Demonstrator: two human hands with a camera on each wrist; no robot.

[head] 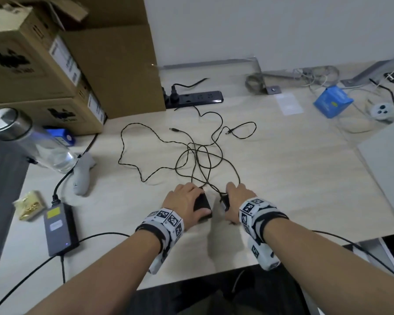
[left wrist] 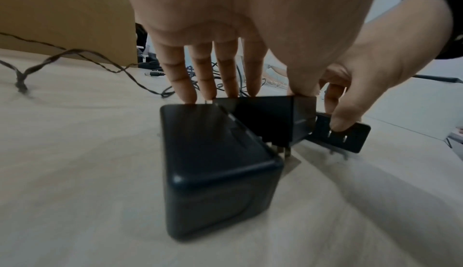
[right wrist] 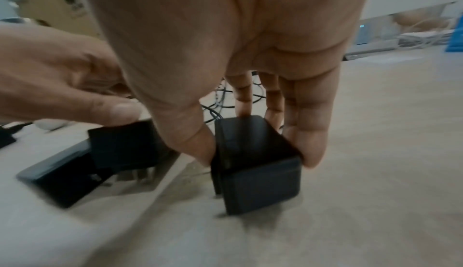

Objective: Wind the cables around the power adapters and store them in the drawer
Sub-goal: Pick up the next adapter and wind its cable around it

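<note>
Thin black cables (head: 198, 155) lie tangled across the desk (head: 282, 178), their barrel plugs (head: 174, 130) loose at the far side. They run down to black power adapters near the front edge. My left hand (head: 190, 200) covers one adapter (head: 203, 208). In the left wrist view its fingertips (left wrist: 190, 97) touch a near adapter (left wrist: 220, 170), and its thumb presses a second adapter (left wrist: 275, 119) behind it. My right hand (head: 233, 201) pinches another adapter (right wrist: 260, 184) between thumb and fingers, standing it on the desk right of the left hand.
A black power strip (head: 196, 97) and stacked cardboard boxes (head: 43, 64) stand at the back left. A steel-capped bottle (head: 32, 142), a grey controller (head: 82, 176), a snack packet (head: 30, 205) and a grey power brick (head: 59, 228) fill the left. A blue box (head: 332, 102) sits back right.
</note>
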